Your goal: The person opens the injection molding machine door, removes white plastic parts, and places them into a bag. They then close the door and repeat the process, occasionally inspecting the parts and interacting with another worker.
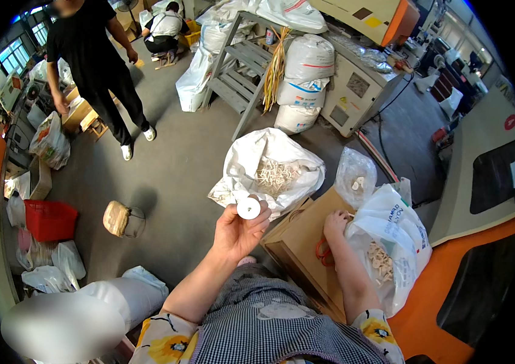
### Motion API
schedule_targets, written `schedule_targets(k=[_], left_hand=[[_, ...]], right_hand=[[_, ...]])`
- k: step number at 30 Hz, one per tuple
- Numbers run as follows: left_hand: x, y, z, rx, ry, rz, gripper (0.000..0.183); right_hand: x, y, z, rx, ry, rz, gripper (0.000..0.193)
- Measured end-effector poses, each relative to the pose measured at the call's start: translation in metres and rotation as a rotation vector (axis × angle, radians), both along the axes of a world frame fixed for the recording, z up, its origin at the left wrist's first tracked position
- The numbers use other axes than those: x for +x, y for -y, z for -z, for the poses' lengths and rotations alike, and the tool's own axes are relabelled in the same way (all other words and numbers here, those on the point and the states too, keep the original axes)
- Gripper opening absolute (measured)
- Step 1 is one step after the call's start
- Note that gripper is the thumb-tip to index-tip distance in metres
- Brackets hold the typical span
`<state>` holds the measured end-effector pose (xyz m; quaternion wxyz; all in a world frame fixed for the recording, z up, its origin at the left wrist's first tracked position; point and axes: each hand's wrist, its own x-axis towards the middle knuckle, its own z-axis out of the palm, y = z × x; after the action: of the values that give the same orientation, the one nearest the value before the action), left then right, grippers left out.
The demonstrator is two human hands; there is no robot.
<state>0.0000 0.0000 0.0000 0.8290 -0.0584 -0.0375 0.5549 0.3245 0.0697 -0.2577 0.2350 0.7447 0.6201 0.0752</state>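
Observation:
My left hand (242,233) is raised in front of me, its fingers closed on a white round disc (248,208) with a small hole in the middle. Behind it on the floor stands an open white woven sack (233,164) with many small cream pieces (279,177) inside. My right hand (336,225) is over a cardboard box (297,236), fingers curled at the edge of a white plastic bag (400,224); what they pinch is too small to make out. Cream plastic pieces (380,264) show in that bag. Red-handled scissors (323,252) lie on the box, partly behind my forearm.
A clear bag (354,176) holds a few pale parts beyond my right hand. An orange and beige machine (476,255) stands close at right. On the left are a stool (117,218) and a red bin (50,220). A person in black (97,60) stands far left; steps (239,73) stand ahead.

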Motion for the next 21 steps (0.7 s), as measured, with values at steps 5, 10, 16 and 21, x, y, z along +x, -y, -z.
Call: schedule_targets(k=[5,10,16,21], left_hand=[[-0.001,-0.002,0.007,0.008,-0.036,0.013,0.023],[0.02,-0.017,0.036,0.045,-0.453,-0.009,0.017],[0.111,-0.074,0.152,0.358,-1.59,0.131,0.009],[0.22,-0.105,0.219,1.261,-1.928,-0.326,0.013]], right_hand=[[0.028,-0.002,0.027,0.124,0.018,-0.099,0.023],[0.01,-0.002,-0.014,-0.02,-0.126,0.015,0.013],[-0.031,0.024,-0.06,0.271,-0.11,-0.197,0.014],[-0.055,0.168,-0.157,0.527,-0.679,-0.201,0.021]])
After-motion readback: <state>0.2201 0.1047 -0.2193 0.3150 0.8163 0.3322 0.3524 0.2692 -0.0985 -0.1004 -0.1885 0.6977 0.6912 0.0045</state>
